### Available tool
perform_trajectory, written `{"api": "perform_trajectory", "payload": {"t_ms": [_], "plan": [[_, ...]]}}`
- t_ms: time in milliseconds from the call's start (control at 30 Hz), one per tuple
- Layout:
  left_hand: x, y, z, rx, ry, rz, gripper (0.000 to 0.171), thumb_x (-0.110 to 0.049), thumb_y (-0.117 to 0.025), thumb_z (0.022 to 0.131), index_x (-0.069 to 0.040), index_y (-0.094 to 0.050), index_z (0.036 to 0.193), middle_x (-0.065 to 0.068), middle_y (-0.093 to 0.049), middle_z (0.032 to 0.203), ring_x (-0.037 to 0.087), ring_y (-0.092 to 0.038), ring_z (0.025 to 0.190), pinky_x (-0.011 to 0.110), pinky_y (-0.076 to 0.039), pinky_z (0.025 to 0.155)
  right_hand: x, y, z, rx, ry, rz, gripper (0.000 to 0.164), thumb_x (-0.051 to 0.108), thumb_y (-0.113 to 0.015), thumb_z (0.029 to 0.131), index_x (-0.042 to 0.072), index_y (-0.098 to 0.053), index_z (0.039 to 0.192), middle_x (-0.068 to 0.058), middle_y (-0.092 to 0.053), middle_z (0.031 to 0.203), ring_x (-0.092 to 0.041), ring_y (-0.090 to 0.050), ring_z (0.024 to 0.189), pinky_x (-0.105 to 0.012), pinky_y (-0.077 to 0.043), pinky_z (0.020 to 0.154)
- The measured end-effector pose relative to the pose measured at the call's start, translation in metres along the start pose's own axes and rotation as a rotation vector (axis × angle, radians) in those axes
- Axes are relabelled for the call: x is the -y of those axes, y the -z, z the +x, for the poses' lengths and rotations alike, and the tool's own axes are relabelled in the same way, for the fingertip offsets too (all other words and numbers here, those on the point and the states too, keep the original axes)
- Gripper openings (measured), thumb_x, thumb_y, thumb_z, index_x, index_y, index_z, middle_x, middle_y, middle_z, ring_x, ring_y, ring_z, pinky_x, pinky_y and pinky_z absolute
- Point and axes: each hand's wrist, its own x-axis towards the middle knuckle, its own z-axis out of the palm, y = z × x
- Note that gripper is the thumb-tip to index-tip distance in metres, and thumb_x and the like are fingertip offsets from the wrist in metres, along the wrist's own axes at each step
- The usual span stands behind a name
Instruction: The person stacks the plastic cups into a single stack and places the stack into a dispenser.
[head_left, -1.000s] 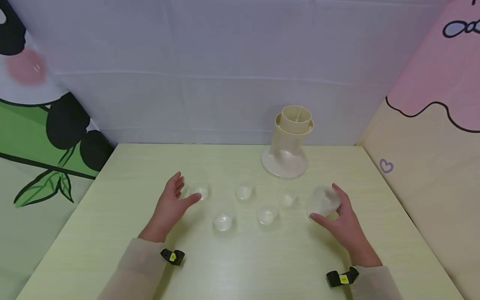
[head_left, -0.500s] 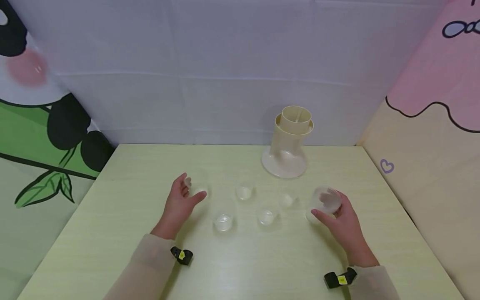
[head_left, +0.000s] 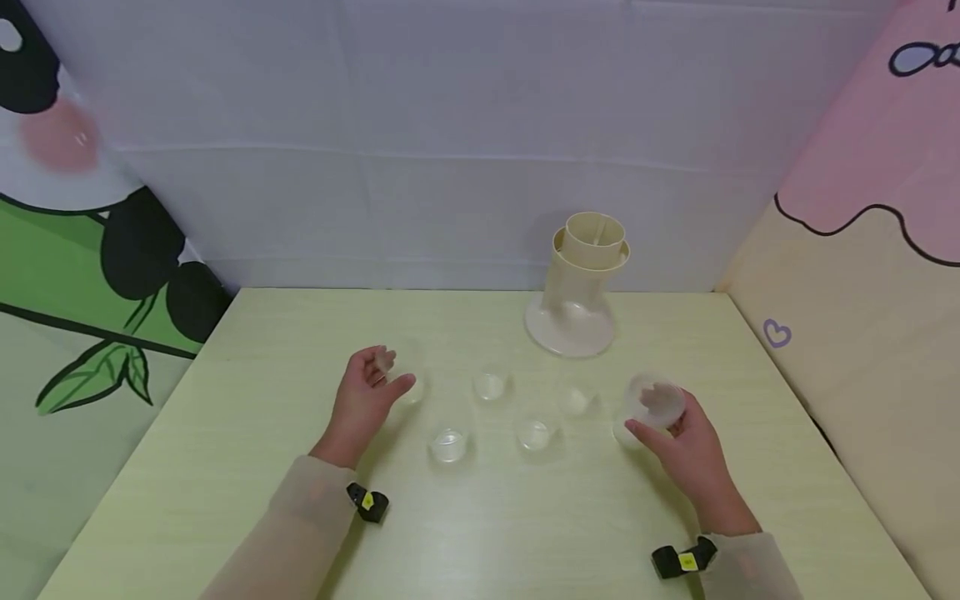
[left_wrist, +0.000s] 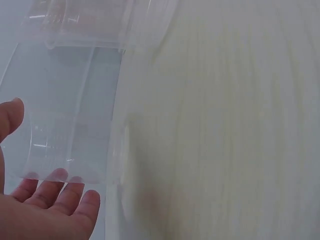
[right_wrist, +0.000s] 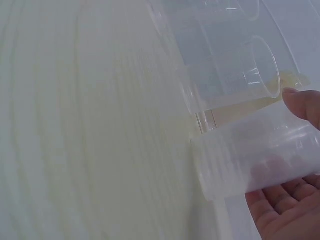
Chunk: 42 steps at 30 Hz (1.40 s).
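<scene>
My left hand [head_left: 360, 408] is at the leftmost clear plastic cup [head_left: 408, 375], with fingers curled around its far side and the thumb on the near side. In the left wrist view, the fingertips [left_wrist: 57, 175] press against the wall of this see-through cup [left_wrist: 55, 140]. Over on the right, my right hand [head_left: 692, 454] grips a frosted plastic cup [head_left: 651, 404] between thumb and fingers. Its base is close to the tabletop in the right wrist view, where the fingers [right_wrist: 287, 200] show behind the cup [right_wrist: 235, 160].
Several more clear cups stand between the hands, such as a front cup [head_left: 448, 444] and a back cup [head_left: 491, 383]. A cream two-tube holder [head_left: 581, 279] on a round white base stands at the table's [head_left: 480, 533] back right. A pale cloth wall [head_left: 450, 167] rises behind.
My left hand has moved a little right and its fingers have closed in around the leftmost cup. The right hand's frosted cup has tilted slightly; that hand has barely moved.
</scene>
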Motion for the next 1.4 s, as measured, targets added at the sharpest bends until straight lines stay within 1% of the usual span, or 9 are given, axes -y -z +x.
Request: {"api": "perform_trajectory", "payload": {"t_ms": [100,300,467,667,900,1000,1133,1300,1400], "plan": [[-0.001,-0.002,0.002,0.001,-0.004,0.005,0.076,-0.021,-0.077,0.096,-0.005,-0.03,0.153,0.011,-0.045,0.155,0.026,-0.039,0.145,0.037,-0.031,0.121,0.001,0.001,-0.001,0.0,-0.004,-0.016,0.081,0.032,-0.082,0.092,0.003,-0.036,0.152,-0.017,-0.05,0.146,-0.034,-0.049,0.136,-0.029,-0.044,0.107],[-0.005,0.0,0.003,-0.011,-0.005,0.034,0.077,-0.023,-0.077,0.095,-0.008,-0.031,0.155,0.013,-0.048,0.15,0.027,-0.041,0.142,0.039,-0.033,0.12,-0.001,0.001,0.0,0.002,0.013,-0.001,0.081,0.031,-0.082,0.092,0.003,-0.036,0.152,-0.017,-0.049,0.147,-0.035,-0.049,0.136,-0.016,-0.043,0.1],[-0.014,0.003,0.001,0.0,-0.026,0.084,0.076,-0.025,-0.077,0.096,-0.009,-0.033,0.156,0.015,-0.048,0.15,0.028,-0.042,0.142,0.042,-0.034,0.119,0.0,0.002,-0.001,0.005,0.019,0.002,0.081,0.032,-0.082,0.092,0.003,-0.036,0.152,-0.017,-0.049,0.147,-0.035,-0.048,0.137,-0.014,-0.042,0.098],[-0.029,0.008,0.002,0.044,-0.061,0.114,0.075,-0.027,-0.077,0.096,-0.011,-0.035,0.156,0.013,-0.048,0.152,0.028,-0.044,0.141,0.043,-0.038,0.117,-0.001,0.002,0.0,0.01,0.018,0.015,0.082,0.032,-0.082,0.092,0.002,-0.035,0.152,-0.018,-0.048,0.148,-0.035,-0.046,0.139,-0.007,-0.038,0.095],[-0.057,0.005,0.002,0.112,-0.115,0.1,0.078,-0.029,-0.079,0.094,-0.01,-0.035,0.155,0.008,-0.05,0.151,0.025,-0.047,0.14,0.043,-0.04,0.115,-0.002,0.002,0.001,0.013,0.023,0.031,0.08,0.027,-0.082,0.092,0.0,-0.035,0.151,-0.019,-0.048,0.147,-0.035,-0.046,0.139,-0.003,-0.037,0.092],[-0.072,0.0,0.001,0.143,-0.13,0.091,0.077,-0.028,-0.08,0.094,-0.01,-0.036,0.155,0.006,-0.051,0.15,0.023,-0.047,0.14,0.042,-0.04,0.115,-0.001,0.002,0.001,0.018,0.022,0.033,0.08,0.026,-0.082,0.092,0.0,-0.035,0.151,-0.02,-0.048,0.147,-0.035,-0.046,0.138,-0.003,-0.037,0.092],[-0.092,-0.01,0.0,0.186,-0.146,0.067,0.075,-0.023,-0.081,0.093,-0.011,-0.038,0.154,0.003,-0.053,0.147,0.024,-0.049,0.139,0.041,-0.045,0.111,0.001,0.002,0.0,0.029,0.023,0.043,0.081,0.026,-0.082,0.091,-0.002,-0.034,0.151,-0.021,-0.047,0.147,-0.037,-0.046,0.139,-0.004,-0.037,0.093],[-0.118,-0.031,-0.005,0.273,-0.167,0.031,0.071,-0.02,-0.08,0.093,-0.014,-0.041,0.152,-0.001,-0.055,0.144,0.019,-0.051,0.136,0.038,-0.05,0.106,0.001,0.001,0.0,0.031,0.011,0.018,0.082,0.03,-0.082,0.092,-0.001,-0.035,0.151,-0.02,-0.048,0.147,-0.037,-0.047,0.138,-0.009,-0.041,0.096],[-0.134,-0.047,-0.012,0.345,-0.178,-0.009,0.068,-0.02,-0.079,0.093,-0.014,-0.042,0.151,-0.003,-0.056,0.142,0.017,-0.052,0.135,0.038,-0.051,0.105,-0.001,0.0,0.001,0.026,0.017,0.011,0.08,0.03,-0.082,0.092,0.0,-0.036,0.15,-0.019,-0.049,0.146,-0.036,-0.048,0.137,-0.008,-0.041,0.095]]}}
